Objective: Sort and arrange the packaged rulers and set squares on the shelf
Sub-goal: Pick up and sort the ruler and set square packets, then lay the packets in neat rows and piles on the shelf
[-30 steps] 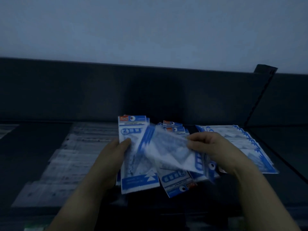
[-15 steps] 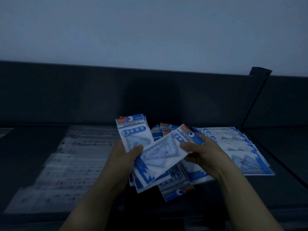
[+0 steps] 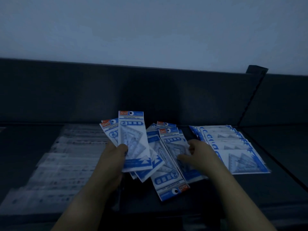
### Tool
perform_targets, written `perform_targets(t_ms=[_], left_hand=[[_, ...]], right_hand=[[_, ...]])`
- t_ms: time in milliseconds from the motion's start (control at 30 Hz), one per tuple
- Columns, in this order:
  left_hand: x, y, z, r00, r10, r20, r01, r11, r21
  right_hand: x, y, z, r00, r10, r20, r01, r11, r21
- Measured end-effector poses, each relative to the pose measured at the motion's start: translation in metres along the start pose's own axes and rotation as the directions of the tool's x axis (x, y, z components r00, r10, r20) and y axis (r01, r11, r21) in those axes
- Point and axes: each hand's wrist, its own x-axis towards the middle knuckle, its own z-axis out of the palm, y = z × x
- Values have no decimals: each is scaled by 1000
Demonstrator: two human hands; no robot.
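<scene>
A single camera, worn on the person's head, looks forward and down over the shelf (image 3: pixel 225 197). It faces the dark back panel (image 3: pixel 66 90) squarely, and the pale wall (image 3: pixel 150 30) fills the upper third of the view. Both forearms enter from the lower edge. The left hand (image 3: pixel 115 157), which holds a fan of packets (image 3: pixel 133 144), and the right hand (image 3: pixel 200 155) sit just below the centre, near the lens. The wide angle bows the panel's upper edge and takes in the shelf from the ruler rows (image 3: pixel 66 164) at the left to the slanted divider (image 3: pixel 255 90) at the right. The light is dim, and the left side is blurred.
</scene>
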Motion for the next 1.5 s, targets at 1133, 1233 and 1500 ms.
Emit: perform_targets(t_ms=[1133,1233,1500], left_hand=[[7,-2,-34,998,53,-36,-51,997,50],[10,-6,-38,999,38,-30,-36,995,92],[14,-15,-41,999,19,-38,-14,992,129]], right_hand=[[-17,-28,24,996,-84,-20,85,995,45],[-21,-36,32,997,-81,-6,81,994,-78],[-8,-31,31,997,-58,59,61,997,-43]])
